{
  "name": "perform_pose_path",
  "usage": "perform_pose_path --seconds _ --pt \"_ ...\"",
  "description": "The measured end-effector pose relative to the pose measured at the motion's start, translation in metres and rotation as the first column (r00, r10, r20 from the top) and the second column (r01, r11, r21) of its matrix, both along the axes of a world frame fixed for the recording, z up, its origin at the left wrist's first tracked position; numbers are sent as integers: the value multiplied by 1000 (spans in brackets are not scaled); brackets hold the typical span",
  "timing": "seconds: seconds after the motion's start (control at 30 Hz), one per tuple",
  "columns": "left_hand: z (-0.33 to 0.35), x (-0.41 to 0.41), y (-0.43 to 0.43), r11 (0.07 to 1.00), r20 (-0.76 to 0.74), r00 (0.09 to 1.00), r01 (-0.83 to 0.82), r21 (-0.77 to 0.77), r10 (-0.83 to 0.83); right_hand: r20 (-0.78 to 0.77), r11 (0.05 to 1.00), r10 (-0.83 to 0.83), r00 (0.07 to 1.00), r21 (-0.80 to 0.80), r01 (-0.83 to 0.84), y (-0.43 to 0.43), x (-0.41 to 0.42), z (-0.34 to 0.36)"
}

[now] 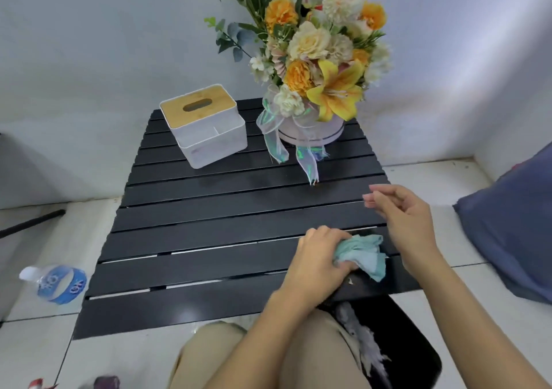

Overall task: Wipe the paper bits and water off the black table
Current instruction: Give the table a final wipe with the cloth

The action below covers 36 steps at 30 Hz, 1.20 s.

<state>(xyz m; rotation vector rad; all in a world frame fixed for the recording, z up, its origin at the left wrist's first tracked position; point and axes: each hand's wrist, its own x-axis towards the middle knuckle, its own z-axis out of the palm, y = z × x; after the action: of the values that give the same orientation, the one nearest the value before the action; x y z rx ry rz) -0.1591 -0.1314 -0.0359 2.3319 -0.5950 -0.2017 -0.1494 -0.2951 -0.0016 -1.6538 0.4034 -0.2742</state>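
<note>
Fingers (345, 265) of left hand (316, 257) curled round teal cloth (363, 254), pressing it onto black table (209, 224) near front right corner. Paper bit (351, 281) just beside cloth, on same slat. Right hand (403, 212) raised over table's right edge, fingers loosely bent, holding nothing, forearm angled inward. Tissue box (206, 125) and flowers (316, 54) at far end.

Flowers (316, 30) cut off by top edge, blue cushion (513, 233) by right edge; bottle (56, 282) label too blurred to read. Left hand (319, 260) covers much of the cloth (363, 255) and the surface (209, 227) under it. Right hand (403, 209) fingertips blurred: pinching anything or not, cannot tell.
</note>
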Motion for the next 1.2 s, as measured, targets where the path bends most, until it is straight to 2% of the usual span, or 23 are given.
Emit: perform_pose_path --seconds 0.07,0.17,0.2,0.27,0.33,0.4,0.47,0.53,0.57,0.67,0.73,0.8,0.83,0.87,0.9,0.93,0.97,1.0,1.07,1.13,1.2 --pt "6 -1 -2 977 -144 982 -146 -152 125 2 1000 -17 1000 10 17 -3 -11 2" --pt "24 -3 2 798 -507 830 -461 -389 232 28 999 -51 998 5 51 0 -20 4" --pt "28 -1 5 729 -621 756 -543 -418 206 28 999 -44 999 9 43 3 -22 5" --pt "35 3 15 595 -804 592 -664 -453 49 -22 995 30 999 97 -28 11 -25 6" --pt "44 4 24 468 -881 456 -756 -458 -126 -82 946 184 980 287 -153 21 -27 9" --pt "50 0 30 405 -874 423 -775 -485 -239 -63 868 301 952 432 -246 31 -29 13" --pt "54 -8 34 468 -842 482 -703 -536 -241 -22 857 325 945 429 -285 41 -31 17" --pt "55 -14 36 579 -803 588 -622 -528 -100 -17 891 283 959 375 -256 48 -32 20" --pt "54 -16 38 597 -786 618 -623 -505 -20 -20 901 257 966 366 -233 50 -32 19" --pt "55 -14 47 575 -761 642 -661 -483 98 -29 905 224 974 376 -198 54 -30 18" --pt "59 -7 55 572 -733 667 -655 -493 132 -48 918 255 966 327 -226 54 -27 18" --pt "64 1 62 609 -677 705 -637 -472 213 -77 941 251 965 255 -224 49 -24 16" --pt "64 6 68 670 -607 730 -624 -402 315 -91 959 224 970 197 -203 44 -23 12" --pt "60 11 74 759 -469 767 -595 -263 438 -100 979 182 978 116 -171 37 -23 8" --pt "53 17 81 822 -276 801 -566 -59 532 -107 991 131 986 13 -131 28 -23 2" --pt "46 20 88 829 -97 824 -551 94 559 -101 992 77 992 -92 -86 19 -25 -3" --pt "41 21 91 834 17 842 -536 134 539 -85 981 27 996 -189 -43 10 -28 -8" --pt "35 23 92 859 75 866 -499 111 494 -71 963 -7 997 -268 -12 2 -31 -12" --pt "23 22 85 918 115 919 -388 84 378 -72 902 -29 997 -432 -5 -11 -39 -19" --pt "7 18 77 933 113 945 -322 164 306 -121 755 -28 992 -653 -58 -22 -47 -31" --pt "-8 16 73 926 137 955 -289 242 262 -188 604 -47 981 -787 -122 -32 -55 -42"
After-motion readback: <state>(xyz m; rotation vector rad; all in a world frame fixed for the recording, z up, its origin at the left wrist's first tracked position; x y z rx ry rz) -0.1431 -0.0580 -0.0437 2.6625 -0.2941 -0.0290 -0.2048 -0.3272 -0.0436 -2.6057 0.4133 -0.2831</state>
